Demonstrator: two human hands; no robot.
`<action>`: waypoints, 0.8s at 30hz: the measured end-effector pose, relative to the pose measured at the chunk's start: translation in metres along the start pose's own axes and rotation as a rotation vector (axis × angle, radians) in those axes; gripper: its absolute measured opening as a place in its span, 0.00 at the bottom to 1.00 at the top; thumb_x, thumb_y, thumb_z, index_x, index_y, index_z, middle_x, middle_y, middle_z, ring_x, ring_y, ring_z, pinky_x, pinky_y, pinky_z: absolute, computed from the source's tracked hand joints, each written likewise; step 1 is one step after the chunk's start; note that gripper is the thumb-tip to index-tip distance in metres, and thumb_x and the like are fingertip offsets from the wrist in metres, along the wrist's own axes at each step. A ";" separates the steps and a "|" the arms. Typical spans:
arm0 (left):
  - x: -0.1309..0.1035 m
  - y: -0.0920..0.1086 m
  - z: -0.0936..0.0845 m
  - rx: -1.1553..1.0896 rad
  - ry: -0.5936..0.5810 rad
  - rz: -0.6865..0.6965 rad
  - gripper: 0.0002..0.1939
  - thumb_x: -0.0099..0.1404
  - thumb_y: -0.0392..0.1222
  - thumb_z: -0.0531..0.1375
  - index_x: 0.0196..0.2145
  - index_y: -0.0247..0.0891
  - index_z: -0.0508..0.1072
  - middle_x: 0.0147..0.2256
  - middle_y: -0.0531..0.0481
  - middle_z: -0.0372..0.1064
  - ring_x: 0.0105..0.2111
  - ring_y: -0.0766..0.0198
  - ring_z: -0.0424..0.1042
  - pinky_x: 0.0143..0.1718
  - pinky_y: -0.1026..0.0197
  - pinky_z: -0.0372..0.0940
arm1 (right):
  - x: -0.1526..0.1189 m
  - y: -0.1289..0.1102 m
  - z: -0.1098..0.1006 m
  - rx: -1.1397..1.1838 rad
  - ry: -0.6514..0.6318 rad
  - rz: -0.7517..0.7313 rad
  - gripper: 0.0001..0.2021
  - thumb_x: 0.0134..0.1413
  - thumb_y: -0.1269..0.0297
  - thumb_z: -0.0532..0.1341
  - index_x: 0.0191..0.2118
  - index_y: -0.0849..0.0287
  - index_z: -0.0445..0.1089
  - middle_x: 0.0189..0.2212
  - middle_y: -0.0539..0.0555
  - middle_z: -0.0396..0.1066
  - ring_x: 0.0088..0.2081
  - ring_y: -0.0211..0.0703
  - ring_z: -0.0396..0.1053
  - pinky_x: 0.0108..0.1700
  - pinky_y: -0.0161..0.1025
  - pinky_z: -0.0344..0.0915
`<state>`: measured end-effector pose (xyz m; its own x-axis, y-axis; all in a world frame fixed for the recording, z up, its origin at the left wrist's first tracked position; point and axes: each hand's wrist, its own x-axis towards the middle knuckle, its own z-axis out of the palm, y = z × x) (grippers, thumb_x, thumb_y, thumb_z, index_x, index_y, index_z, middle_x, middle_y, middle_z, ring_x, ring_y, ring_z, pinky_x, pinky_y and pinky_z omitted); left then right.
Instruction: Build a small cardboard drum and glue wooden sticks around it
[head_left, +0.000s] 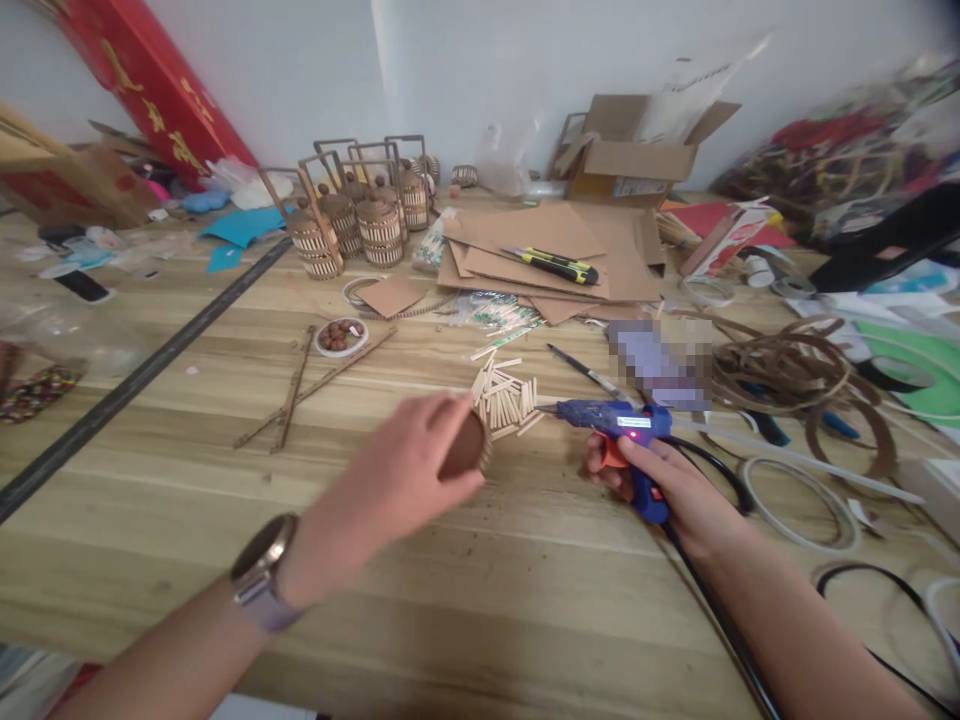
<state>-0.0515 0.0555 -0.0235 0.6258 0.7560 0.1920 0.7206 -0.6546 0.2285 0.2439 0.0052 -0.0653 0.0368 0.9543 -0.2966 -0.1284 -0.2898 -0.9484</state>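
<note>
My left hand, with a watch on its wrist, is closed around a small round brown cardboard piece, partly hidden by my fingers. In my right hand is a blue glue gun with an orange trigger and a small red light. Its nozzle points left, close to a loose pile of short pale wooden sticks on the table. The sticks lie just beyond the round piece. From the gun's handle a black cord runs down toward the front edge.
Small lidded baskets with tall handles stand at the back. A yellow-black utility knife lies on cardboard sheets. Left of centre are a bowl of brown balls and crossed strips. Brown strip coils fill the right.
</note>
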 end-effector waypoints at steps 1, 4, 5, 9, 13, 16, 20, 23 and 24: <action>-0.005 0.011 0.008 -0.058 -0.061 0.057 0.36 0.64 0.56 0.61 0.64 0.39 0.57 0.60 0.38 0.64 0.57 0.47 0.67 0.56 0.44 0.65 | 0.001 0.001 0.000 -0.006 -0.003 -0.003 0.20 0.46 0.45 0.69 0.35 0.58 0.78 0.28 0.55 0.75 0.26 0.40 0.68 0.28 0.36 0.65; -0.013 0.030 0.030 -0.120 -0.134 0.234 0.41 0.63 0.61 0.62 0.64 0.33 0.58 0.61 0.33 0.62 0.62 0.45 0.61 0.60 0.46 0.63 | 0.004 0.003 0.000 -0.009 0.008 -0.035 0.20 0.45 0.44 0.69 0.33 0.58 0.77 0.27 0.56 0.75 0.26 0.40 0.67 0.27 0.36 0.65; -0.013 0.030 0.035 -0.125 -0.121 0.273 0.43 0.63 0.64 0.60 0.64 0.31 0.58 0.62 0.31 0.60 0.64 0.44 0.57 0.62 0.45 0.59 | 0.004 0.004 0.000 -0.010 0.010 -0.046 0.20 0.45 0.44 0.69 0.32 0.58 0.77 0.28 0.56 0.76 0.26 0.40 0.67 0.26 0.36 0.65; -0.003 0.009 0.042 -0.143 -0.040 0.206 0.37 0.72 0.61 0.46 0.65 0.28 0.53 0.64 0.30 0.55 0.66 0.48 0.53 0.66 0.44 0.54 | 0.001 0.001 0.005 0.003 0.009 -0.046 0.21 0.45 0.44 0.69 0.33 0.59 0.79 0.29 0.56 0.77 0.26 0.40 0.68 0.27 0.35 0.66; 0.003 -0.011 0.045 -0.149 -0.027 0.110 0.26 0.76 0.46 0.42 0.66 0.28 0.50 0.63 0.31 0.59 0.63 0.52 0.60 0.60 0.48 0.62 | -0.004 -0.004 0.009 0.070 0.042 -0.001 0.18 0.45 0.47 0.71 0.35 0.57 0.79 0.28 0.53 0.76 0.27 0.37 0.69 0.29 0.33 0.67; 0.004 -0.014 0.051 -0.106 -0.021 0.117 0.24 0.75 0.39 0.43 0.65 0.27 0.52 0.61 0.32 0.62 0.62 0.53 0.63 0.60 0.50 0.63 | -0.002 -0.004 0.006 0.077 0.024 0.019 0.19 0.43 0.46 0.72 0.35 0.57 0.79 0.28 0.54 0.77 0.28 0.38 0.70 0.30 0.33 0.68; 0.003 -0.018 0.052 0.107 -0.091 0.232 0.25 0.69 0.26 0.45 0.63 0.27 0.59 0.61 0.35 0.63 0.64 0.53 0.60 0.63 0.50 0.58 | 0.002 -0.001 0.001 0.049 -0.001 0.016 0.19 0.44 0.47 0.71 0.35 0.58 0.78 0.28 0.54 0.76 0.28 0.39 0.71 0.29 0.34 0.68; -0.003 -0.038 0.043 0.282 -0.141 0.266 0.29 0.64 0.22 0.46 0.62 0.29 0.63 0.62 0.38 0.63 0.63 0.52 0.61 0.64 0.49 0.57 | 0.002 0.000 0.000 0.027 0.006 0.008 0.19 0.46 0.47 0.70 0.36 0.59 0.78 0.28 0.54 0.76 0.28 0.40 0.71 0.29 0.34 0.68; -0.006 -0.048 0.037 0.335 -0.155 0.238 0.29 0.64 0.22 0.46 0.61 0.29 0.64 0.61 0.38 0.63 0.62 0.51 0.62 0.64 0.48 0.57 | 0.002 0.000 0.000 0.027 0.011 0.011 0.19 0.46 0.47 0.70 0.37 0.59 0.78 0.28 0.54 0.77 0.28 0.40 0.71 0.29 0.34 0.68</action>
<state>-0.0790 0.0823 -0.0713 0.8054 0.5906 0.0502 0.5915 -0.7955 -0.1315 0.2437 0.0073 -0.0658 0.0459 0.9503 -0.3080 -0.1558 -0.2978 -0.9418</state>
